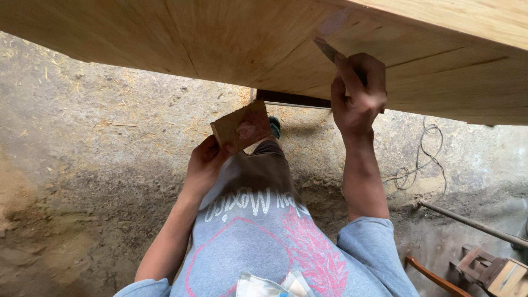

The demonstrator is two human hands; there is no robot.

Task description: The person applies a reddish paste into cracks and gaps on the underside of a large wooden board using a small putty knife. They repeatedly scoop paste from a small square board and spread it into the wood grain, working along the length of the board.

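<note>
Dirt floor (110, 165) strewn with straw; coiled cable (418, 159) at three o'clock, metal rod (467, 223) and wooden pieces (495, 269) at four o'clock.

A woodworking shop: sawdust-strewn dirt floor (99, 137), big planked wooden panel (231, 38), timber offcuts (495, 269)

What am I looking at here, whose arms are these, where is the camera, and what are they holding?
This is one picture from a camera worn on a person's head, looking down past their grey printed shirt. No machine is involved, only two bare hands. The right hand presses a thin flat blade tool against a large pale wooden panel at the top of the picture. The left hand holds a small square wooden block smeared with reddish paste. Below lie a dusty concrete floor scattered with wood shavings and a coiled grey cable.
</note>
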